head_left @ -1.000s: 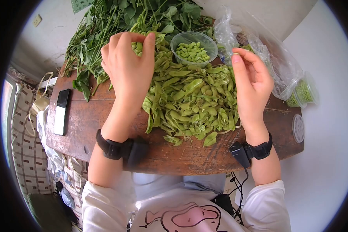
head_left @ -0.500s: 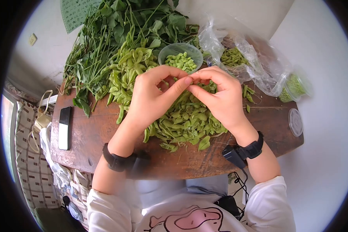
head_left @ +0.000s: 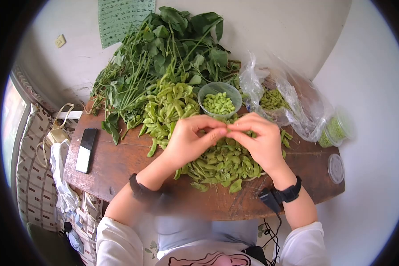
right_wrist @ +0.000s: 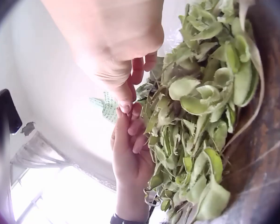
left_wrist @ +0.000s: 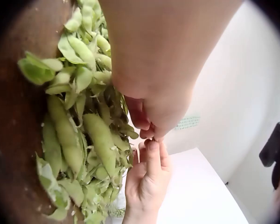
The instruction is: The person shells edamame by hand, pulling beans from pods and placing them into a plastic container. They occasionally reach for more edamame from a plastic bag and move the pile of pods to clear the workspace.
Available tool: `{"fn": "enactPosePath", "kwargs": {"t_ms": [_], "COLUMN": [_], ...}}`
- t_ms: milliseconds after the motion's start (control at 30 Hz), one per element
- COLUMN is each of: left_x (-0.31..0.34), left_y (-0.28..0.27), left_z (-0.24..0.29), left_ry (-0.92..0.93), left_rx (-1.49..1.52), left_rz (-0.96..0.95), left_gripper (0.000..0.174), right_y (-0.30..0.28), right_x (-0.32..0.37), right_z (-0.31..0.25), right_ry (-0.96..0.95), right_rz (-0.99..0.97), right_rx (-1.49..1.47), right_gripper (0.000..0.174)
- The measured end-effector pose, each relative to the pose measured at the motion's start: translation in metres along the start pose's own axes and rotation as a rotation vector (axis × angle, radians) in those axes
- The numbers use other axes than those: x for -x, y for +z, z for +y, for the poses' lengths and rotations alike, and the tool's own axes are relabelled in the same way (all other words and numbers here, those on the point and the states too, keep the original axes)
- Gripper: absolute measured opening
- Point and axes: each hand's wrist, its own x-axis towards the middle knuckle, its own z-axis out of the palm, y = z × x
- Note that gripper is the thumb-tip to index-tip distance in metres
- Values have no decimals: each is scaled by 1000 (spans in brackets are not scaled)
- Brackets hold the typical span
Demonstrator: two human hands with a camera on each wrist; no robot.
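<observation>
Left hand: thumb and fingertips together in a pinch, meeting your right hand, same pose; contents hidden, can't tell.
Curved green bean pods: heaped on the brown wooden table below your hands; probably light, pliant, so pinch the edges.
Pale-green shelled beans: likely slippery, easily bruised.
Count: two hands, one round clear plastic tub; pods, beans uncountable.

A pale wall spans the top of the head view, with a green written sheet and a small wall plate at upper left; a white surface fills the right. Bright light fills a window at the left edge, above patterned cream-and-brown fabric, and a brown wooden bench spreads across the middle
</observation>
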Motion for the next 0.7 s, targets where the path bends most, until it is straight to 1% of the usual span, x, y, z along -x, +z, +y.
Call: {"fn": "enactPosePath", "kwargs": {"t_ms": [33,67,100,167,200,233,300,333,367,433,500,567,633,700], "left_x": [0,3,4,5,7,6,6,6,6,7,7,7,8,7], "left_y": [-1,-2,-2,-4,-7,-8,-6,-5,-5,-3,-2,-2,-2,-2], "left_z": [-5,-8,-8,-8,-4,-7,-14,-16,-18,-17,-16,-16,-17,-19], "left_ry": [122,112,109,236,178,161,319,350,339,427,407,428,434,482], "left_rx": [-31,-66,-65,-210,-211,-206,-258,-261,-253,-310,-319,-301,-325,-352], "left_rz": [-17,-22,-13,-3,-26,-28,30,48,46,79,76,58,42,45], "left_gripper": [17,15,15,15,16,16,17,16,16,14,12,11,11,12], "right_y": [-1,0,2,5,6,7,7,8,8,7,9,8,9,8], "right_x": [2,7,8,10,9,9,10,10,9,9,8,8,9,9], "right_z": [2,3,3,3,-1,-1,1,2,2,1,-2,1,4,4], "right_ry": [-70,-33,-34,-47,-63,-48,-114,-135,-122,-153,-147,-262,-268,-305], "right_rz": [-18,-33,-42,-30,-22,-28,11,13,8,41,63,39,47,62], "right_rx": [54,25,21,31,46,40,72,87,86,108,116,235,247,275], "right_gripper": [14,14,14,15,17,17,19,19,19,19,20,21,22,20]}}
